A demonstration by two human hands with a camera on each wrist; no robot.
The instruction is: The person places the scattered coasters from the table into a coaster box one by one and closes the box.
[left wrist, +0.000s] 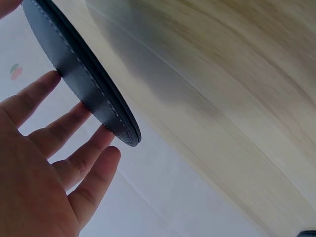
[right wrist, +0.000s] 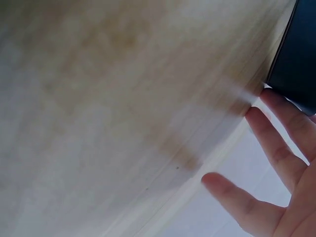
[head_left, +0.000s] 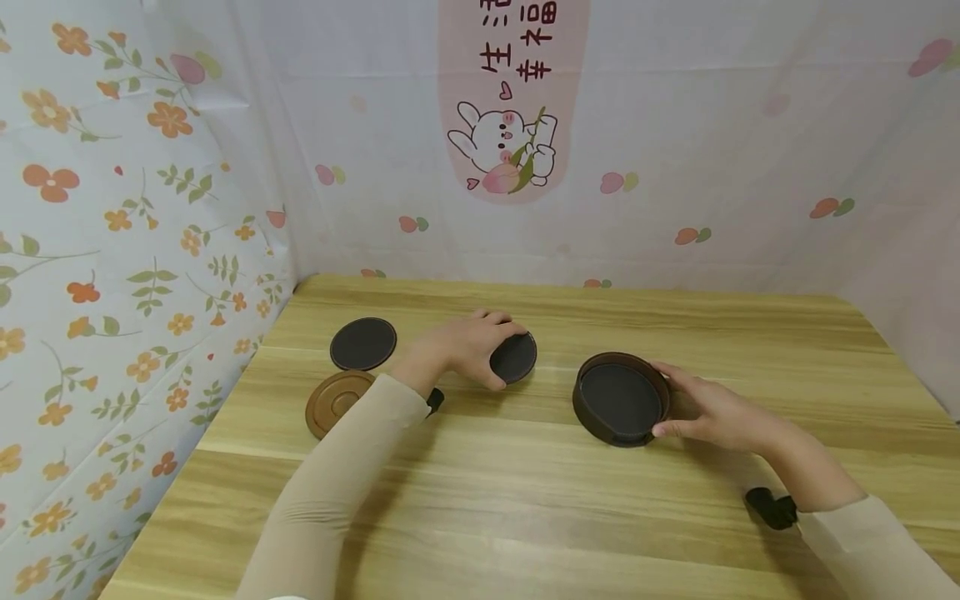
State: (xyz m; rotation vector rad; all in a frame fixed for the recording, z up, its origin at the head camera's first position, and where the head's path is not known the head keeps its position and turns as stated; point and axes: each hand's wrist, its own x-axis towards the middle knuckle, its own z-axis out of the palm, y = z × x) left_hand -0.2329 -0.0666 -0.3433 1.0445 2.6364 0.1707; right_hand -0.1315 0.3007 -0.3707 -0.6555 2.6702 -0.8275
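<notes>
My left hand (head_left: 476, 346) holds a round black coaster (head_left: 513, 358) by its rim, tilted above the table. In the left wrist view the coaster (left wrist: 81, 74) shows pale stitching along a doubled edge; whether it is one piece or two stacked I cannot tell. My right hand (head_left: 716, 414) grips the right side of a round, dark brown coaster holder (head_left: 611, 435), thumb at the front and fingers behind. A flat black disc covers the inside of the holder. In the right wrist view, fingertips touch the holder's dark wall (right wrist: 296, 59), while other fingers stick out past it.
Another black coaster (head_left: 363, 343) lies flat at the back left of the wooden table (head_left: 525, 517). Just in front of it is a brown, ringed round lid (head_left: 330, 404), partly covered by the left sleeve. A patterned cloth (head_left: 360, 125) hangs behind and at the left.
</notes>
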